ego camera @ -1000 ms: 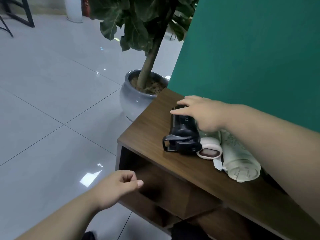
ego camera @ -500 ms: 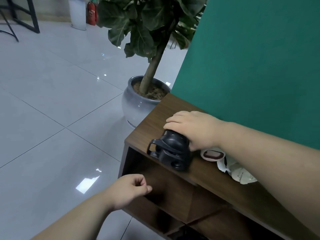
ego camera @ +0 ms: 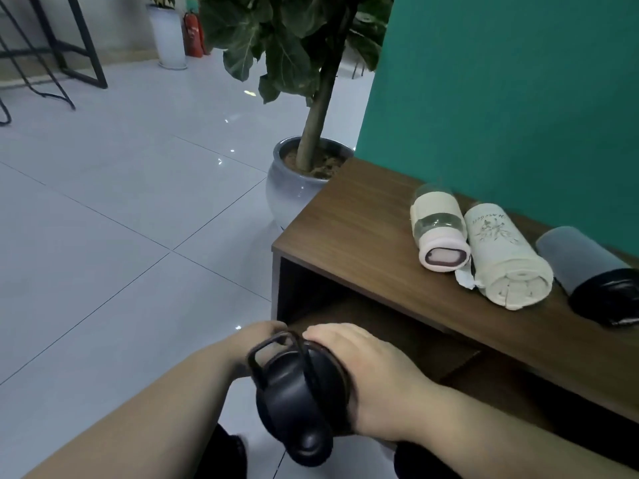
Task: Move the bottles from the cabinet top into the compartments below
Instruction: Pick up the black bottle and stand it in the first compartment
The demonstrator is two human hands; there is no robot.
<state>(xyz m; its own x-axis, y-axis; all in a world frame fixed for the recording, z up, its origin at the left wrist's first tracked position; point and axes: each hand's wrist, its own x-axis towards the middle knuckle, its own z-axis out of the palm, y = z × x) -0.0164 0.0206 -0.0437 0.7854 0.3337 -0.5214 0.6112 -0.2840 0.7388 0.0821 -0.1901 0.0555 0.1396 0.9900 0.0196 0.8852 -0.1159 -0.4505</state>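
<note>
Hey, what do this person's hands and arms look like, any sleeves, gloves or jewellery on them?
Both forearms are bare as far as the picture shows, with no sleeves in view. The left hand and right hand wear no gloves, and no ring, watch or bracelet shows, though the black bottle hides part of the left hand.

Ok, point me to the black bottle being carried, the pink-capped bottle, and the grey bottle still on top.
Black bottle (ego camera: 294, 406), head view: lid end, below the handle.
Pink-capped bottle (ego camera: 437, 219), head view: cream sleeve, mid-body.
Grey bottle (ego camera: 577, 254), head view: grey body, above the black cap.

Both hands (ego camera: 373, 382) gripping black bottle (ego camera: 297, 399)
</note>
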